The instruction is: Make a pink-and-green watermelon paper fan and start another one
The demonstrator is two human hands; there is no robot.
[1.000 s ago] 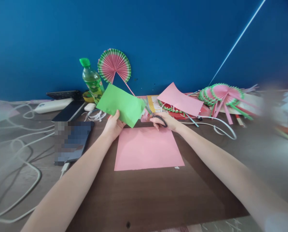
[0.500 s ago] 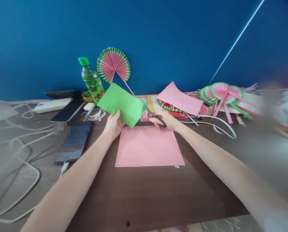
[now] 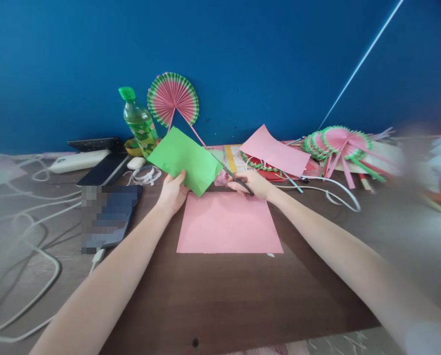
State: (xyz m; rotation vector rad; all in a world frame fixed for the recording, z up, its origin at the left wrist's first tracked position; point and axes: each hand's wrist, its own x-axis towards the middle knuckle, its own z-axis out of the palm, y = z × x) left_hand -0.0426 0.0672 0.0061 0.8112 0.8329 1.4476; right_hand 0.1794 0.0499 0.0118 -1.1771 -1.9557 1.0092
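Observation:
My left hand [image 3: 173, 191] pinches the lower edge of a green sheet of paper [image 3: 186, 160], thumb on top, and holds it tilted above the table. In my right hand [image 3: 252, 184] is a pair of dark-handled scissors [image 3: 244, 185]. Their blades point up and left, at the right edge of the green paper; whether they are open I cannot make out. Below both hands a pink sheet of paper [image 3: 229, 224] lies flat on the brown table [image 3: 220, 301].
Behind stand a green-capped bottle [image 3: 137, 121] and a pleated pink-and-green paper fan [image 3: 173, 98] against the blue wall. Another pink sheet [image 3: 275, 150] and several stacked fans [image 3: 338, 143] lie right. A phone [image 3: 113, 217], a power bank [image 3: 80, 161] and loose white cables [image 3: 55, 256] occupy the left.
Both hands, the green paper and the scissors keep nearly the same places. The whole view has shifted very slightly.

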